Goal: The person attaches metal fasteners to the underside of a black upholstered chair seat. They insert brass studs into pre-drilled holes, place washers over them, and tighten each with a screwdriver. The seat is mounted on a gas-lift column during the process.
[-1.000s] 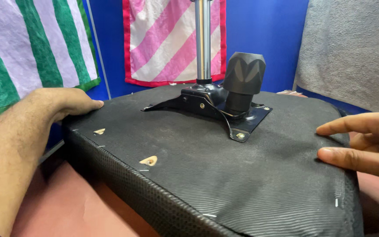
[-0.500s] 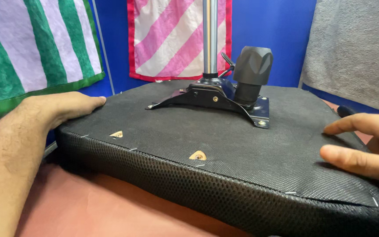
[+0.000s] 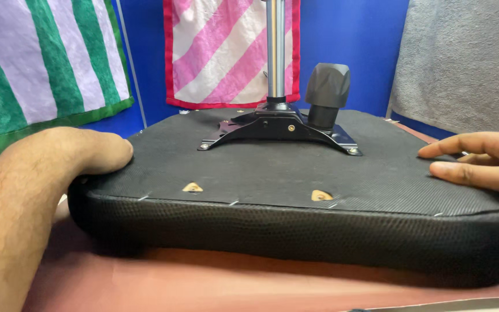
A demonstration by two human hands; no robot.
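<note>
An upturned black chair seat (image 3: 295, 185) lies on a reddish-brown table (image 3: 203, 283), its fabric underside facing up. A black metal mounting plate (image 3: 278, 130) with a silver gas-lift column (image 3: 276, 52) and a black knob (image 3: 326, 86) is fixed at its middle. My left hand (image 3: 82, 150) grips the seat's left rear corner, fingers curled over the edge. My right hand (image 3: 480, 162) rests on the seat's right side with fingers stretched flat. Two small tan holes (image 3: 192, 187) show near the front edge.
A green and lilac striped cloth (image 3: 36, 63) hangs at the left, a pink and white striped cloth (image 3: 220, 52) behind the column, and a grey cloth (image 3: 463, 58) at the right, all against a blue wall (image 3: 347, 40).
The seat has turned so its front edge now faces me squarely. Both hands have stayed on its left and right sides through the turn.
</note>
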